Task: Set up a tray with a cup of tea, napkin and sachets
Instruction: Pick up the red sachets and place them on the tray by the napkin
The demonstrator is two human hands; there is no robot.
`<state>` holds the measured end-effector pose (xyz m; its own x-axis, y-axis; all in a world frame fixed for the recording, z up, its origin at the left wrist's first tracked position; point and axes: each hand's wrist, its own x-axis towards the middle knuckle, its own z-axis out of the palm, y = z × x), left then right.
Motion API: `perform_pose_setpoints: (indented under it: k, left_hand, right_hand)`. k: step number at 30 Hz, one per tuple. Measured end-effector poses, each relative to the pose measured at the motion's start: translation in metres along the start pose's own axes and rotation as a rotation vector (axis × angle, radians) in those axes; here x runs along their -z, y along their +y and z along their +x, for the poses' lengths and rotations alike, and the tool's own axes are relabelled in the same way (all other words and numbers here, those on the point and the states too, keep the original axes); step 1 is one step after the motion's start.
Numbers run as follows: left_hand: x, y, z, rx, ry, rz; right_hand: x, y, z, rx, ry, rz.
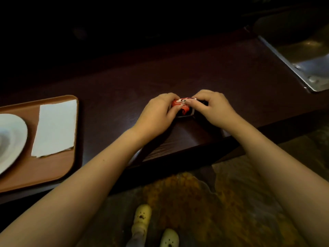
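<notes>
A small red, white and black sachet [184, 106] lies near the middle of the dark wooden table [231, 82]. My left hand [156, 114] pinches its left end and my right hand [212, 109] pinches its right end, so both hide much of it. At the far left an orange-brown tray [53, 168] holds a white folded napkin [55, 127] and a white saucer [10, 139], cut off by the frame edge. I see no cup.
A metal sink or basin [302, 57] sits at the table's far right. The table's front edge [178, 157] runs diagonally under my forearms. Below it are a patterned floor and yellow slippers [142, 220].
</notes>
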<state>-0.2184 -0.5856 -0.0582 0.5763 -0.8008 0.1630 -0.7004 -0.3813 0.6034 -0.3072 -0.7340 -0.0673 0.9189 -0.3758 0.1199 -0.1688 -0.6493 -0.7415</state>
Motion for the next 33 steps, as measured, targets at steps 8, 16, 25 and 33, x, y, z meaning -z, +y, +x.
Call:
perform_pose_setpoints:
  k: [8,16,25,33]
  left_hand:
    - [0.057,-0.026,-0.031,0.381,0.049,-0.398]
    - [0.114,-0.063,-0.091,0.493,0.173,-0.474]
    - [0.158,-0.103,-0.145,0.583,0.281,-0.460]
    - [0.165,-0.127,-0.191,0.575,0.268,-0.270]
  right_hand:
    - [-0.023,-0.059,0.012,0.264,-0.306,-0.123]
    - [-0.079,-0.128,0.020,0.403,-0.379,-0.134]
    - [-0.149,-0.182,0.014,0.393,-0.367,-0.097]
    - [-0.196,-0.209,-0.008,0.340,-0.404,-0.192]
